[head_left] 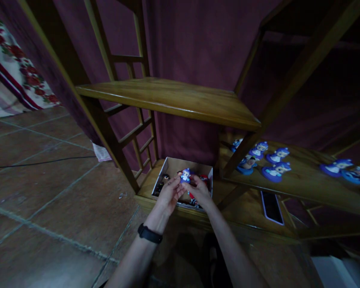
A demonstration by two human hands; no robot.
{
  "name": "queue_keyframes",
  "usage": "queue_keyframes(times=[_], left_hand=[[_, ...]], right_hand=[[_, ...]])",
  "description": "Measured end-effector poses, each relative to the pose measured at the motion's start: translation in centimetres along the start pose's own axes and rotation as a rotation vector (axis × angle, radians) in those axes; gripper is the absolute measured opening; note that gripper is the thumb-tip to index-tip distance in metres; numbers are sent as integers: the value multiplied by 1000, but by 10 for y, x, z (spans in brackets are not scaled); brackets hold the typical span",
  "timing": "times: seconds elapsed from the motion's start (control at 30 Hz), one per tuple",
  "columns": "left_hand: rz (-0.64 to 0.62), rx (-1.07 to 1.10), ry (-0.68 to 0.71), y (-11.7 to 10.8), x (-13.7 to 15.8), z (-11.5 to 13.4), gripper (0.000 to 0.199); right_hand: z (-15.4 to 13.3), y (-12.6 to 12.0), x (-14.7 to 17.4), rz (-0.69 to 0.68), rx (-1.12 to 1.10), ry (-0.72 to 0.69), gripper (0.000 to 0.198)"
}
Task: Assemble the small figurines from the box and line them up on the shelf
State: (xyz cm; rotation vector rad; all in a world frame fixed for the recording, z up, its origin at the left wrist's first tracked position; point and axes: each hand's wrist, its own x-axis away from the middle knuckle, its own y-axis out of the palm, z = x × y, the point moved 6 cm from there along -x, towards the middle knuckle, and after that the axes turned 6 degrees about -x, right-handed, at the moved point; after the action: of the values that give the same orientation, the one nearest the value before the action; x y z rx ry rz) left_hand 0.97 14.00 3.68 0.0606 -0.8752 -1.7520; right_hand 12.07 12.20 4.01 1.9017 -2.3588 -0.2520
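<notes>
Holding one purple figurine over the box, we record the left hand and the right hand both closed on it, fingers at its sides near the base. We see more toys inside the box, which sits on the low shelf. To the right we note similar figures on a raised shelf (a post crosses in front of some), with a phone lying below. We wear a black band on the left wrist.
</notes>
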Motion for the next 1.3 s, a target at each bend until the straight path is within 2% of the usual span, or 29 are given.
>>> queue_keyframes(times=[0.6, 0.93, 1.3], left_hand=[[-50, 37, 30, 3, -1, 3, 18], [-70, 26, 34, 5, 0, 4, 16], [-13, -72, -20, -2, -1, 1, 18]], right_hand=[[-11, 3, 4, -30, 38, -22, 33], [-9, 2, 3, -32, 108, -13, 39], [-3, -6, 4, 16, 130, 42, 45]])
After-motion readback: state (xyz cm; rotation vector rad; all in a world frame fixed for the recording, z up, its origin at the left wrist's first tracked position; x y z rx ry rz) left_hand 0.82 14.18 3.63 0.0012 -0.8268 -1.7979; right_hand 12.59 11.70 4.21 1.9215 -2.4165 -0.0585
